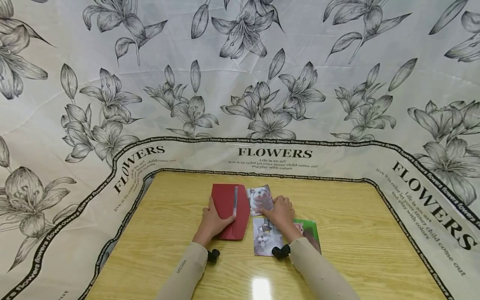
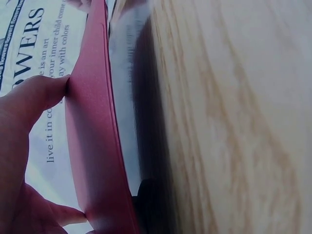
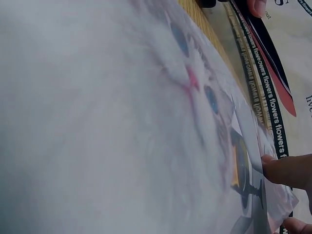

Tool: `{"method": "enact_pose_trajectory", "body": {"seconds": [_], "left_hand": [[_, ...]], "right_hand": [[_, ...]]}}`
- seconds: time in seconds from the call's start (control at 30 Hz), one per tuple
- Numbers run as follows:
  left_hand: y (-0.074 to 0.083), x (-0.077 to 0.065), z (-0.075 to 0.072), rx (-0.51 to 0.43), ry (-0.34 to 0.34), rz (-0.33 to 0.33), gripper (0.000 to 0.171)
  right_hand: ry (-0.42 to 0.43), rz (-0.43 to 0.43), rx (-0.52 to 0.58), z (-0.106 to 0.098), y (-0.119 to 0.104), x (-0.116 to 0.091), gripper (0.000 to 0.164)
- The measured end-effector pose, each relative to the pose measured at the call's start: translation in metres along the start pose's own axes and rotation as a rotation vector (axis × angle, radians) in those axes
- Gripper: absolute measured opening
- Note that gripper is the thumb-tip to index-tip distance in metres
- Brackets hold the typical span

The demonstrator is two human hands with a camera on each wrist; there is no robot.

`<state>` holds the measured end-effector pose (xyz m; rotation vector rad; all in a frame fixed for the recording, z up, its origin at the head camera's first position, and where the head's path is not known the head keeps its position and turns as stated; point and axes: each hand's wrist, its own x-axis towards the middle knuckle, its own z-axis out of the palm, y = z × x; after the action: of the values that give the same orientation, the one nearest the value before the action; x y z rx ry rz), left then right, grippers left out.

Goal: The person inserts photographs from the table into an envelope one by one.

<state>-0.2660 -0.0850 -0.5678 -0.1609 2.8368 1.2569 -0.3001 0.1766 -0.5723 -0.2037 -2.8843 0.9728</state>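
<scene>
A red envelope (image 1: 223,199) with a pale strip along its opening is gripped by my left hand (image 1: 211,223), thumb on the front face and fingers at the left edge. In the left wrist view the envelope (image 2: 92,117) stands tilted, with its shadow on the wood beside it. My right hand (image 1: 283,213) pinches the lower right part of a hamster picture card (image 1: 258,199), whose left edge is right at the envelope's flap. Below the right hand lies a white cat picture card (image 1: 263,243); the cat's face on that card (image 3: 146,117) fills much of the right wrist view.
A picture card with a green background (image 1: 310,233) lies right of the cat card, partly hidden by the right forearm. The wood-grain table (image 1: 356,221) is bordered at the back and sides by a white flower-printed cloth (image 1: 210,156).
</scene>
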Motion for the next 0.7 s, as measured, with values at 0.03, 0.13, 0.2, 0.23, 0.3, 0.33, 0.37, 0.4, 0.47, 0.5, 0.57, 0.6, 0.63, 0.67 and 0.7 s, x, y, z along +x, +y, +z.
{"method": "enact_pose_trajectory", "body": {"seconds": [0.03,0.13,0.2,0.23,0.3,0.33,0.37,0.4,0.47,0.5,0.57,0.6,0.63,0.67,0.7], "left_hand": [[0.0,0.0,0.0,0.0,0.0,0.0,0.126],[-0.001,0.001,0.0,0.002,0.002,0.0,0.126],[-0.001,0.001,0.001,0.005,0.002,-0.002,0.126],[-0.001,0.001,0.001,0.007,0.002,-0.002,0.126],[-0.002,0.001,0.001,0.005,0.003,0.0,0.126],[-0.001,0.001,0.001,0.003,0.002,0.0,0.126],[-0.001,0.001,0.001,0.001,0.002,0.001,0.126],[-0.001,0.0,0.0,-0.001,0.002,-0.001,0.126],[-0.001,0.0,0.0,-0.001,0.003,0.004,0.126],[-0.002,0.001,0.0,-0.001,0.004,0.004,0.126],[-0.002,0.001,0.001,0.002,0.003,0.002,0.126],[-0.002,0.002,0.001,0.004,0.004,0.004,0.126],[-0.002,0.002,0.001,0.004,0.006,0.005,0.126],[-0.002,0.002,0.0,0.004,0.005,0.003,0.126],[-0.002,0.002,0.0,0.003,0.003,-0.003,0.127]], "right_hand": [[0.002,0.001,0.005,0.0,0.0,0.0,0.073],[0.014,-0.002,0.015,0.002,-0.001,-0.001,0.073],[0.018,-0.002,0.009,0.002,0.0,-0.001,0.073],[0.018,-0.004,0.006,0.002,0.0,0.0,0.074],[0.008,-0.001,0.005,0.002,0.001,0.0,0.071],[0.0,-0.002,0.005,0.001,0.002,0.001,0.068],[-0.008,-0.002,0.011,0.0,0.003,0.002,0.064],[-0.015,-0.003,0.016,0.0,0.004,0.002,0.059],[-0.023,-0.003,0.034,-0.003,0.005,0.004,0.048],[-0.02,-0.008,0.042,-0.004,0.006,0.004,0.043],[-0.016,-0.013,0.073,-0.007,0.007,0.005,0.036],[-0.018,-0.012,0.089,-0.008,0.008,0.005,0.034],[-0.021,-0.009,0.111,-0.01,0.008,0.005,0.033],[-0.025,-0.005,0.137,-0.011,0.009,0.005,0.034],[-0.032,0.002,0.165,-0.013,0.009,0.005,0.035]]}}
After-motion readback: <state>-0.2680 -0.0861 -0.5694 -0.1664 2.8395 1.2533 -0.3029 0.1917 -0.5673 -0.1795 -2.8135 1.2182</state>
